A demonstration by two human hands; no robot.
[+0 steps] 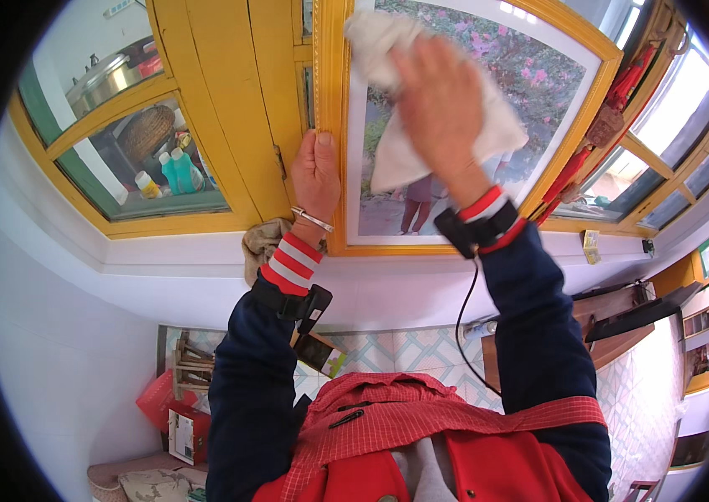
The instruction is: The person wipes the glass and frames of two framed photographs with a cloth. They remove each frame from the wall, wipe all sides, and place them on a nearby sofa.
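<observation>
A large framed photograph with a gold-coloured border stands on the white windowsill. Its picture has pink flowers and part of a figure, much of it covered. My left hand grips the left side of the frame, thumb at the front. Against the picture's front surface, my right hand presses a white cloth with the palm flat and the fingers pointing up; hand and cloth are slightly blurred. A brown crumpled rag lies on the sill below my left wrist.
Yellow wooden window frames flank the picture. Red tasselled hangings are at its right edge. A small yellow box is on the sill. A black cable hangs from my right wrist. Below left are a wooden stool and red boxes.
</observation>
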